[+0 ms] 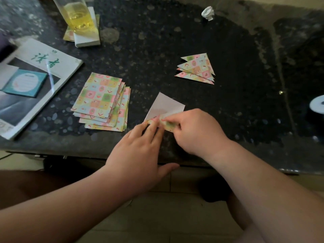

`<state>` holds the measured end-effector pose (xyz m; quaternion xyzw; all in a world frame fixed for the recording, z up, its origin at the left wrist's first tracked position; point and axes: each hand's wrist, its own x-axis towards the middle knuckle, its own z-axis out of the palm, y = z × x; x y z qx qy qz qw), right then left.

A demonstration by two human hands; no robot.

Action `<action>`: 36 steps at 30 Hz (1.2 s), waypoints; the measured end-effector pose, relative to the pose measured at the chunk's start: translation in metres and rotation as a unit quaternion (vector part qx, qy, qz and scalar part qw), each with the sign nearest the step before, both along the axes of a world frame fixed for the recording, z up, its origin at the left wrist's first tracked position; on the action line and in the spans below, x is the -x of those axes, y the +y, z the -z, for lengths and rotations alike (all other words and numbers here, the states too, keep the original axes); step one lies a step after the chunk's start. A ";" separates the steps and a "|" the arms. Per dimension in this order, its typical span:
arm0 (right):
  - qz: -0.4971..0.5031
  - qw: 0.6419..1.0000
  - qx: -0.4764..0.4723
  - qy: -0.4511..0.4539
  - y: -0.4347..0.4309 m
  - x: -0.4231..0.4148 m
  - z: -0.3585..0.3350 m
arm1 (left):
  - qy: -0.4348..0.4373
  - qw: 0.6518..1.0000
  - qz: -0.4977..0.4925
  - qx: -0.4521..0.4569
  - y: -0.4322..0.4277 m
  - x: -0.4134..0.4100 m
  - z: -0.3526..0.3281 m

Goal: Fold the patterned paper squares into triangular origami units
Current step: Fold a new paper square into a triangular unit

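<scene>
Right of the stack (pixel 101 102), my right hand (pixel 194 130) pinches the lifted edge of the sheet (pixel 164 104) while my flat left hand (pixel 138 151) pins it, so a slip could skew the crease.

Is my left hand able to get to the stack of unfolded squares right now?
Probably yes: the stack lies just left of the left hand with bare table between. But its fingers press the half-folded sheet that the right hand pinches, so it must lift off first.
</scene>
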<state>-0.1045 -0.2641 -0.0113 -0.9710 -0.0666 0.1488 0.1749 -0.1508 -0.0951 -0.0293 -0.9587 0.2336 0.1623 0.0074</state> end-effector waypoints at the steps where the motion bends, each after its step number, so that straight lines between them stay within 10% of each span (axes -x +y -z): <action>1: -0.025 0.999 0.025 0.013 0.005 0.004 -0.003 | -0.007 1.000 0.002 0.002 0.002 0.000 -0.001; 23: -0.081 0.983 0.160 0.044 0.022 0.016 -0.007 | 0.005 1.000 0.016 -0.013 0.015 -0.013 -0.025; 29: -0.076 0.981 0.172 0.044 0.021 0.023 -0.005 | 0.012 0.963 -0.204 0.175 0.011 -0.060 -0.020; 36: -0.066 0.978 0.180 0.084 0.023 0.023 -0.003 | 0.049 0.951 -0.258 0.164 -0.003 -0.084 -0.002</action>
